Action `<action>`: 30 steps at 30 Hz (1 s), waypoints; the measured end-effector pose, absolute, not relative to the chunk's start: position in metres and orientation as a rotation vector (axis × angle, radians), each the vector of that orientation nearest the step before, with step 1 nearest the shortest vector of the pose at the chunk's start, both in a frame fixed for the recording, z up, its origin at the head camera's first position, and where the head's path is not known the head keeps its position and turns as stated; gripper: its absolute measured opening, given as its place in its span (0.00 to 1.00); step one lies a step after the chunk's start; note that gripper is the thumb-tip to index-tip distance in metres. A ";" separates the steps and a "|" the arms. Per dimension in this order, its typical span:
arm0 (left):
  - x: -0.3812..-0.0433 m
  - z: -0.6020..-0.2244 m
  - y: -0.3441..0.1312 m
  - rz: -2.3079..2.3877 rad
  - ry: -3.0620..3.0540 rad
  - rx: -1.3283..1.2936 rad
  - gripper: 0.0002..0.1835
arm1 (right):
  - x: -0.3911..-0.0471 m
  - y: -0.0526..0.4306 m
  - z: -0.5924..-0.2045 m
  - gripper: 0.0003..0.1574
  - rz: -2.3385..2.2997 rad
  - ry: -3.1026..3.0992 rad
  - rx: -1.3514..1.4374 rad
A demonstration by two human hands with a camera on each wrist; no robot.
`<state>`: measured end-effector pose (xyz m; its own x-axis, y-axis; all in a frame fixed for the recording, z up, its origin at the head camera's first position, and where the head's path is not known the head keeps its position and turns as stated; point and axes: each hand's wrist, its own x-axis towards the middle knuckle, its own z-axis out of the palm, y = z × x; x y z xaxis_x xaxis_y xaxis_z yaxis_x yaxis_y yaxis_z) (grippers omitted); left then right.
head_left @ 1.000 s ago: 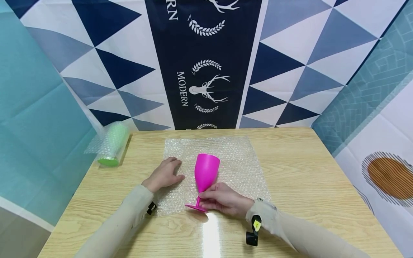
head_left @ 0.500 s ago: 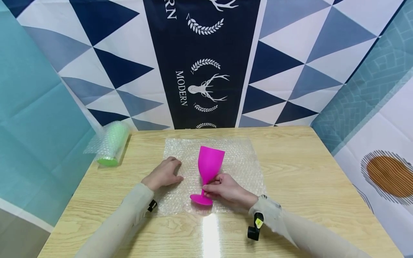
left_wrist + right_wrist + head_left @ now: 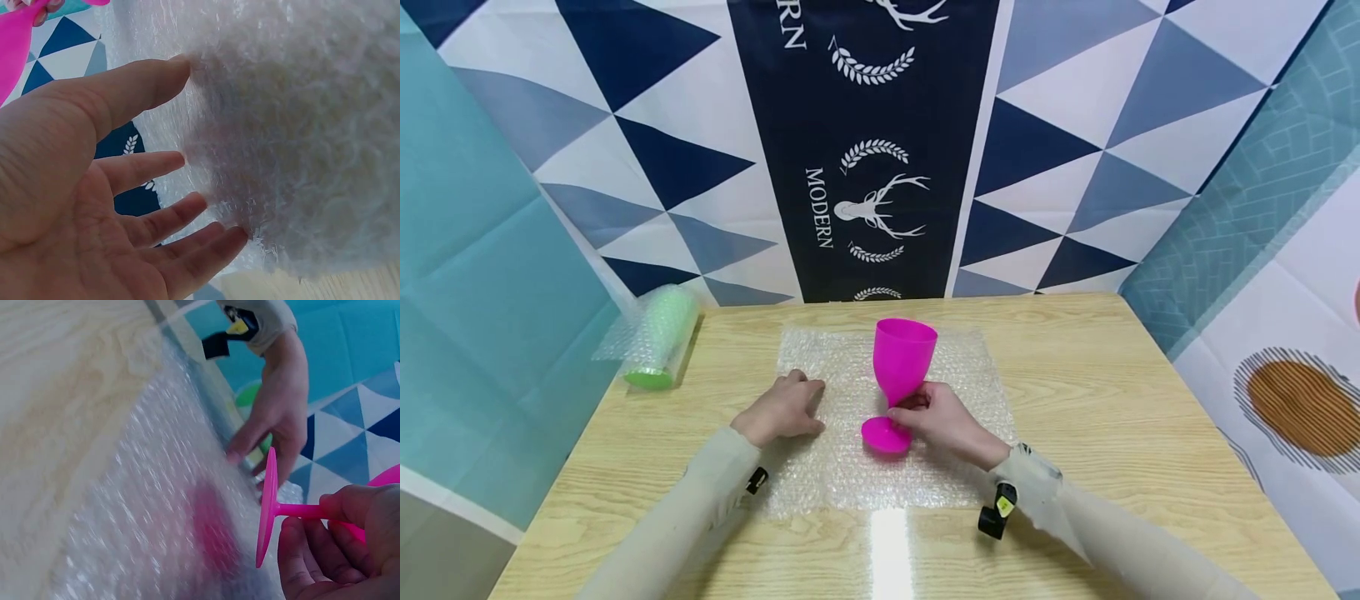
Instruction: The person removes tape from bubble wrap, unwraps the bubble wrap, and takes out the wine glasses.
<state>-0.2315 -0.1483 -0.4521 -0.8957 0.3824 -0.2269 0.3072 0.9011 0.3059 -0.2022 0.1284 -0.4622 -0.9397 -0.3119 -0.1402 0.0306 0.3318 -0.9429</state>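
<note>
My right hand (image 3: pixel 946 422) pinches the stem of a bright pink goblet (image 3: pixel 902 357) between thumb and fingers. The goblet leans slightly to the right over a sheet of clear bubble wrap (image 3: pixel 850 483), its round base toward me; in the right wrist view the goblet's base (image 3: pixel 267 509) stands edge-on above the wrap, with a pink reflection below. On the wrap's left part lies my left hand (image 3: pixel 782 408), fingers spread, fingertips touching the sheet. The left wrist view shows those fingertips (image 3: pixel 172 159) resting on the wrap (image 3: pixel 300 156).
A green cylindrical object (image 3: pixel 664 337) wrapped in bubble wrap lies at the back left corner of the wooden table (image 3: pixel 1075 400). Patterned cloth (image 3: pixel 887 150) hangs behind the table, with more cloth on both sides.
My right hand has carried the goblet up the view, away from me and slightly right, from the wrap's near edge to over its middle. The left hand has barely moved.
</note>
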 end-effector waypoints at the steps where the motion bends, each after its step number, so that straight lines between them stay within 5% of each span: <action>1: -0.231 -0.452 -0.148 0.378 2.783 0.514 0.41 | -0.203 0.129 -0.462 0.21 -1.639 2.319 -0.253; 17: -0.229 -0.454 -0.147 0.364 2.778 0.465 0.40 | -0.216 0.144 -0.456 0.20 -1.630 2.551 -0.487; 30: -0.230 -0.455 -0.148 0.387 2.772 0.436 0.41 | -0.226 0.150 -0.452 0.19 -1.733 2.561 -0.417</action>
